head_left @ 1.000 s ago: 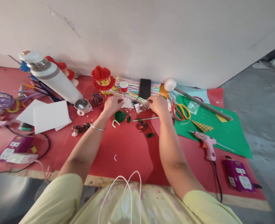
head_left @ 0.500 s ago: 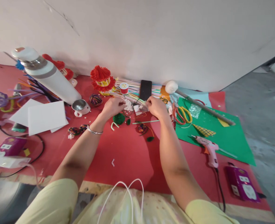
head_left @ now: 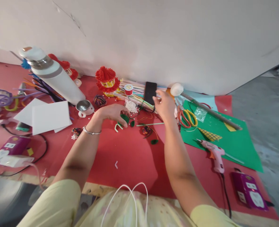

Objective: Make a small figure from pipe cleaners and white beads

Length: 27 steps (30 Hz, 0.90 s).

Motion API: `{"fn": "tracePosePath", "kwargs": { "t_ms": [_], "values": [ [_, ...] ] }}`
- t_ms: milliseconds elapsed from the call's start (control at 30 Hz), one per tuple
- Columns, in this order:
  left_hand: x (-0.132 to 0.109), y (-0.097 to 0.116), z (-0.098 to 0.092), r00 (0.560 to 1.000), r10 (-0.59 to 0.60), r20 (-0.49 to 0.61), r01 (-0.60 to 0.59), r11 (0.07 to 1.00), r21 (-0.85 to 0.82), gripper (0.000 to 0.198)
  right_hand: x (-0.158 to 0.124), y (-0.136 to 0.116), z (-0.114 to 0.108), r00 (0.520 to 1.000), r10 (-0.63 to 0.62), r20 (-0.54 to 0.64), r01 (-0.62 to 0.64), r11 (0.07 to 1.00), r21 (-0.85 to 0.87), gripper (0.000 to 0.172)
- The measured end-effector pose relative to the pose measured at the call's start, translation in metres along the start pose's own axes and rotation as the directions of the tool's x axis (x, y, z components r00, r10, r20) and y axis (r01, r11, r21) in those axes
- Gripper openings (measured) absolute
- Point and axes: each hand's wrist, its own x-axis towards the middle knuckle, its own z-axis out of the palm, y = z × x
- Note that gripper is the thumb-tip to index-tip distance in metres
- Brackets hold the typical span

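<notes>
"So, where are your hands in this?"

"My left hand [head_left: 113,113] curves over the green yarn ball [head_left: 125,117], thumb and fingers apart; I can't tell whether they touch it. The ball sits on the desk [head_left: 134,170], just this side of the white beads [head_left: 131,106]."

"And the right?"

"My right hand [head_left: 165,104] hangs by the phone [head_left: 150,91], fingers curled; whether anything small is pinched there, I can't tell."

"Which step is it, then?"

"Picking out materials, I'd judge. Taking the yarn would call for closing my left fingers gently, without scattering those beads."
</notes>
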Motion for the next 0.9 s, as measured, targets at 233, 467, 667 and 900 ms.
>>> {"fn": "tracePosePath", "kwargs": {
  "t_ms": [233,467,667,900],
  "values": [
    [-0.002,-0.003,0.0,0.997,0.066,0.046,-0.072,0.984,0.162,0.055,-0.016,-0.041,0.013,0.883,-0.339,0.325,0.309,0.94,0.142,0.025],
    [-0.021,-0.026,-0.022,0.993,-0.109,-0.049,0.118,0.951,0.286,0.045,-0.017,-0.04,0.009,0.809,-0.345,0.477,0.342,0.935,0.096,0.018],
    [-0.016,-0.04,-0.014,0.978,-0.2,-0.059,0.208,0.913,0.352,0.052,-0.026,-0.052,0.019,0.732,-0.308,0.608,0.341,0.938,0.064,0.016],
    [-0.014,-0.017,-0.011,0.952,0.011,-0.306,0.071,0.964,0.257,0.038,-0.031,-0.063,0.04,0.732,-0.378,0.566,0.267,0.924,0.272,0.018]
  ]
}}
